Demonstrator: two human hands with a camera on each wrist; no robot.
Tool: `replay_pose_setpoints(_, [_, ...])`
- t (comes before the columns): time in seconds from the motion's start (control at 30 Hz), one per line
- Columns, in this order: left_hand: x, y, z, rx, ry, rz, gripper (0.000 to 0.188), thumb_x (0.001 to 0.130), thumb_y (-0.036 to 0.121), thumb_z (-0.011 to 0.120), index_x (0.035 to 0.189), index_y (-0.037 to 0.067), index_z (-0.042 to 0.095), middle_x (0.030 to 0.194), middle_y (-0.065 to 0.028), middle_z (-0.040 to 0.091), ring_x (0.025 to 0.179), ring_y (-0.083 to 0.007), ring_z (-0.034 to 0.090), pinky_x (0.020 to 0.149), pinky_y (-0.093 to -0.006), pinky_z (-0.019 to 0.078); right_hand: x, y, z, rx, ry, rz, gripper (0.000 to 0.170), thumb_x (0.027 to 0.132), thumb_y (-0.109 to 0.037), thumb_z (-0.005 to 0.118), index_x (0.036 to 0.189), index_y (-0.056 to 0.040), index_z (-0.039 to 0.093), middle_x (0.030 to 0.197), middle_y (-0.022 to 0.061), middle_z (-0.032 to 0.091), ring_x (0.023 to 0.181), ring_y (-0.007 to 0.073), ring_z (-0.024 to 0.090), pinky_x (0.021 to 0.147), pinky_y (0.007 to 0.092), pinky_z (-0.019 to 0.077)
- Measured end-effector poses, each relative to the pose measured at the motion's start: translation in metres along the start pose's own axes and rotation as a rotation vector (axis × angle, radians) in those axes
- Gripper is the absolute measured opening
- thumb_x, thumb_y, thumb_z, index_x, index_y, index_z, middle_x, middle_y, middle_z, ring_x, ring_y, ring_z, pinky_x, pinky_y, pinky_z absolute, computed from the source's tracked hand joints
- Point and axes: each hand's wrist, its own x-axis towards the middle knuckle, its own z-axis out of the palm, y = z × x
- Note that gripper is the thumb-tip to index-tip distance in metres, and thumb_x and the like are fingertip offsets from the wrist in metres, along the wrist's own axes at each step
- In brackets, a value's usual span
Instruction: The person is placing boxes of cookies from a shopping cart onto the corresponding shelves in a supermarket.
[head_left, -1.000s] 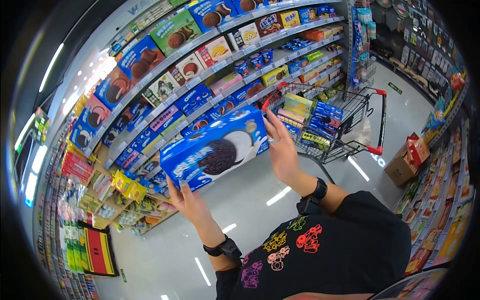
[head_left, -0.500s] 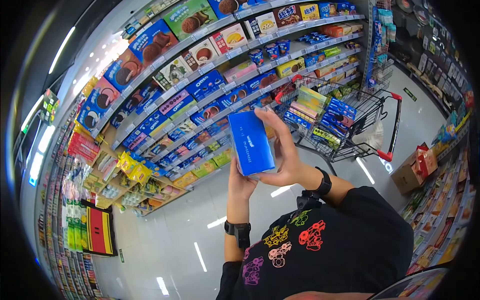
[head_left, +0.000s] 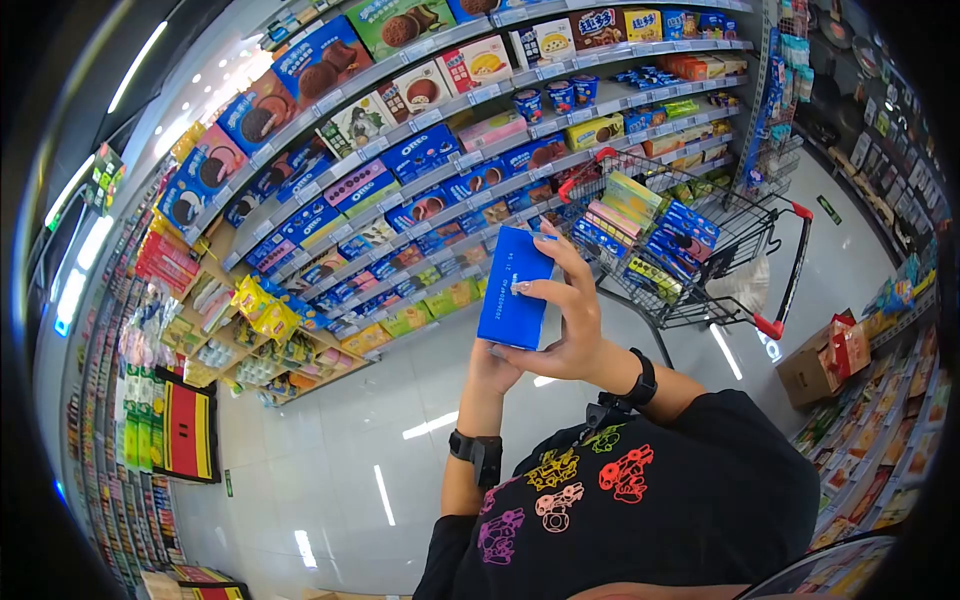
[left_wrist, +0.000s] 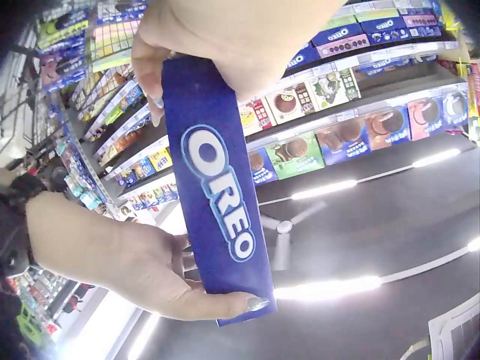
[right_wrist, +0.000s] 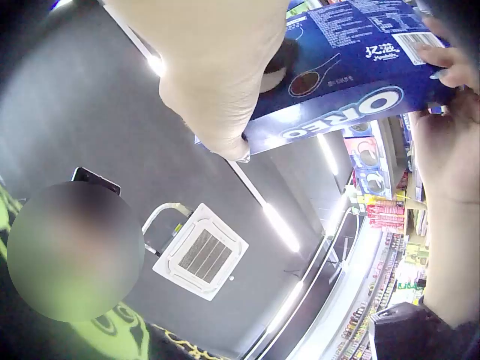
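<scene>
Both hands hold a blue Oreo cookie box [head_left: 512, 290], tilted in front of the chest, its narrow end with a printed date facing the head camera. My right hand [head_left: 572, 325] grips the near end, thumb along the lower edge and a fingertip on the end face beside the print. Behind the box, my left hand [head_left: 492, 372] holds the far part; its fingers are mostly hidden in the head view. The left wrist view shows the Oreo-lettered side of the box [left_wrist: 217, 195] between the two hands. Print and a barcode show on the box [right_wrist: 352, 56] in the right wrist view.
A shopping cart [head_left: 690, 250] loaded with several boxes stands to the right. Shelves of cookie boxes [head_left: 420, 155] run ahead. Yellow snack bags [head_left: 265, 308] hang at the left shelf end. A cardboard carton [head_left: 815, 365] sits on the floor at right.
The box has turned from its broad cookie-picture face to its narrow end. The hands came closer together, and the right fingers have shifted onto the end face by the printed date.
</scene>
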Motion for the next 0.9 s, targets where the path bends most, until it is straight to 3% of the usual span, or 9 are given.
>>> replay_pose_setpoints(0.2, [-0.002, -0.002, 0.024, 0.024, 0.010, 0.020, 0.043, 0.094, 0.032, 0.040, 0.129, 0.007, 0.041, 0.123, -0.0107, 0.052, 0.111, -0.0237, 0.053, 0.092, -0.0379, 0.0457, -0.006, -0.002, 0.001, -0.016, 0.006, -0.043, 0.054, 0.056, -0.025, 0.084, 0.104, -0.0201, 0.059, 0.128, 0.0147, 0.039, 0.121, 0.0495, 0.034, 0.097, 0.0579, 0.0321])
replay_pose_setpoints(0.37, [-0.015, 0.003, 0.037, 0.019, -0.088, 0.014, 0.043, 0.095, 0.030, 0.039, 0.131, 0.007, 0.039, 0.125, -0.0107, 0.050, 0.112, -0.0232, 0.053, 0.092, -0.0369, 0.0466, -0.013, -0.007, 0.010, -0.005, -0.011, -0.039, 0.053, 0.056, -0.024, 0.084, 0.103, -0.0208, 0.061, 0.127, 0.0137, 0.040, 0.120, 0.0501, 0.034, 0.097, 0.0587, 0.0329])
replay_pose_setpoints(0.57, [-0.033, 0.012, -0.007, 0.129, 0.033, -0.028, 0.040, 0.094, 0.034, 0.040, 0.122, 0.007, 0.048, 0.114, -0.0096, 0.057, 0.101, -0.0218, 0.059, 0.083, -0.0363, 0.0514, -0.018, -0.019, 0.029, 0.038, -0.034, -0.039, 0.053, 0.056, -0.024, 0.084, 0.104, -0.0202, 0.061, 0.125, 0.0138, 0.040, 0.120, 0.0506, 0.034, 0.097, 0.0604, 0.0313])
replay_pose_setpoints(0.63, [-0.038, 0.015, -0.027, 0.020, 0.064, -0.080, 0.039, 0.093, 0.036, 0.040, 0.117, 0.007, 0.051, 0.108, -0.0087, 0.059, 0.096, -0.0214, 0.060, 0.082, -0.0372, 0.0516, -0.021, -0.026, 0.035, 0.041, -0.049, -0.036, 0.054, 0.056, -0.024, 0.084, 0.104, -0.0196, 0.060, 0.125, 0.0142, 0.040, 0.120, 0.0507, 0.034, 0.097, 0.0609, 0.0308])
replay_pose_setpoints(0.83, [-0.074, 0.033, -0.031, 0.117, 0.238, -0.095, 0.039, 0.090, 0.042, 0.043, 0.109, 0.009, 0.054, 0.099, -0.0083, 0.061, 0.090, -0.0223, 0.061, 0.073, -0.0358, 0.0514, -0.036, -0.033, 0.048, 0.036, -0.090, -0.030, 0.056, 0.055, -0.023, 0.083, 0.105, -0.0168, 0.058, 0.125, 0.0153, 0.039, 0.119, 0.0460, 0.037, 0.098, 0.0613, 0.0306])
replay_pose_setpoints(0.9, [-0.086, 0.038, -0.039, 0.136, 0.293, -0.105, 0.039, 0.091, 0.042, 0.042, 0.110, 0.009, 0.052, 0.100, -0.0092, 0.060, 0.090, -0.0233, 0.061, 0.072, -0.0352, 0.0503, -0.048, -0.034, 0.047, -0.027, -0.107, 0.028, 0.060, 0.055, -0.022, 0.081, 0.110, -0.0143, 0.058, 0.126, 0.0173, 0.039, 0.117, 0.0415, 0.041, 0.097, 0.0540, 0.0339])
